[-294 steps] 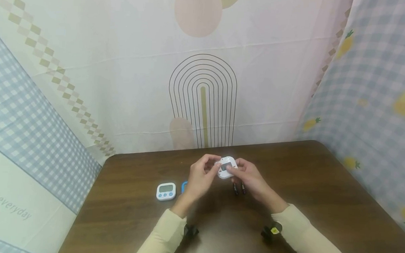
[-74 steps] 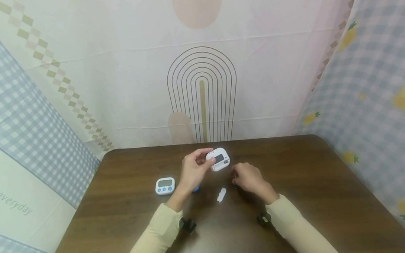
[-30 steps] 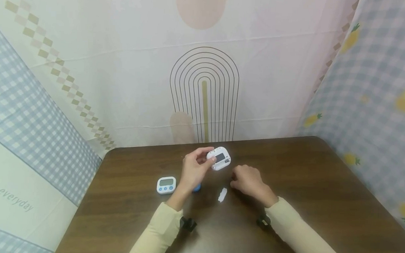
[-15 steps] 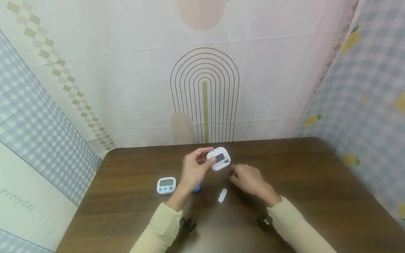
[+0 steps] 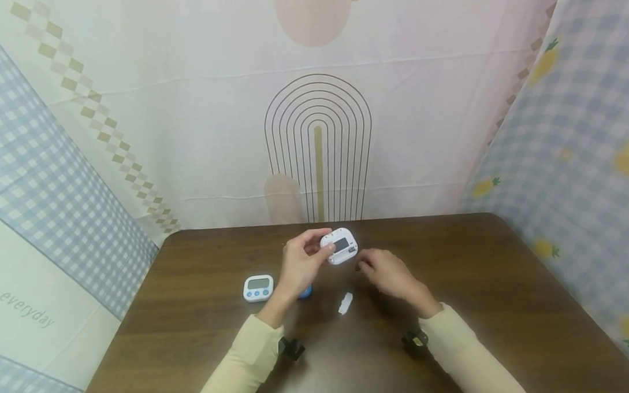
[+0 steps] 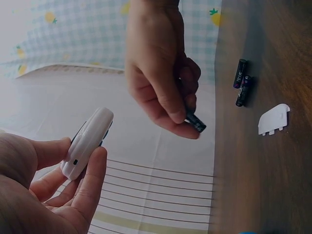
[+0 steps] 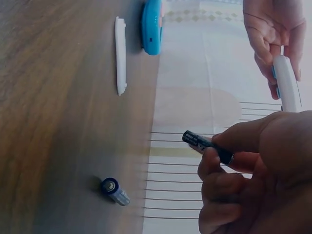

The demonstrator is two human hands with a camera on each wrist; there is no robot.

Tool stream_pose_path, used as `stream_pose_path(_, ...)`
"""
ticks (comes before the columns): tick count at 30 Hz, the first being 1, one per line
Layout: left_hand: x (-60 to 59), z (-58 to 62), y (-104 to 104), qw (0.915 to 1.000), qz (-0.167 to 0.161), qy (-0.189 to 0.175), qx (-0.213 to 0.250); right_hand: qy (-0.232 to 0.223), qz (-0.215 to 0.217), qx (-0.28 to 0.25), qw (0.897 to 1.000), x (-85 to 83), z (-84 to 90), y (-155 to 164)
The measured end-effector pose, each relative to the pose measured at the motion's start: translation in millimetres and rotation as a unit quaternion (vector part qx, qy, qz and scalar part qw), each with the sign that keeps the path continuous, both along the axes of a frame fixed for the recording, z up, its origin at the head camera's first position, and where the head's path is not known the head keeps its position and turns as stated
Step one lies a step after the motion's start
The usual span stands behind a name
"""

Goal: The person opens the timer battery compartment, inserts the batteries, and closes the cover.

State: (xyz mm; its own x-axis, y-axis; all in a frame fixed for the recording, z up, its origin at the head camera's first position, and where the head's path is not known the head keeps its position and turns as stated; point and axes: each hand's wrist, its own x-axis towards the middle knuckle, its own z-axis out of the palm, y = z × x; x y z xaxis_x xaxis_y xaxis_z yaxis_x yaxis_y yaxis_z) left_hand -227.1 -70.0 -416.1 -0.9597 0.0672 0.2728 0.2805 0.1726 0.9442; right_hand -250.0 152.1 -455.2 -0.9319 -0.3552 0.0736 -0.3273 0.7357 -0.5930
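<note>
My left hand holds a small white timer above the table, back side up, with a dark open recess showing. In the left wrist view its fingers grip the timer by its edge. My right hand hovers just right of the timer and pinches a dark battery between thumb and fingertips; the same battery points toward the timer. The white battery cover lies on the table below the hands.
A second white timer with blue buttons lies left of my left wrist, and a blue object sits partly hidden behind it. Two loose batteries lie on the brown table near the cover. Patterned cloth walls enclose the table.
My right hand rose from the table with a battery and moved up-left toward the timer. Earlier both hands held the timer; its cover now lies on the table.
</note>
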Motion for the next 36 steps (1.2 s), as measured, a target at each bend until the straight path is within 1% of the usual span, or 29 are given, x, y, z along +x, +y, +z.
stream_pose_path(8, 0.5, 0.6, -0.5, 1.0000, 0.002, 0.002, -0.002, -0.002, 0.010, -0.091, 0.996, -0.6, 3.1, 1.8)
stream_pose_path(11, 0.8, 1.4, -0.5, 1.0000, 0.005, 0.003, -0.003, 0.009, 0.008, -0.116, 0.993, 0.1, 6.4, 1.1)
stream_pose_path(16, 1.3, 2.6, -0.7, 0.9999, 0.007, 0.008, -0.001, 0.029, -0.009, -0.145, 0.989, 0.1, 9.9, -0.2)
stream_pose_path(21, 1.8, 3.0, -1.3, 0.9998, 0.011, 0.014, 0.008, 0.023, -0.024, -0.176, 0.984, 1.1, 12.5, -0.1)
stream_pose_path(26, 1.8, 2.0, -0.4, 0.9996, 0.019, 0.015, 0.010, 0.019, -0.043, -0.212, 0.976, 3.4, 16.6, 0.5)
stream_pose_path(36, -0.7, -0.3, 0.3, 0.9991, 0.026, 0.028, 0.014, 0.034, -0.061, -0.253, 0.965, 7.9, 26.9, 0.9)
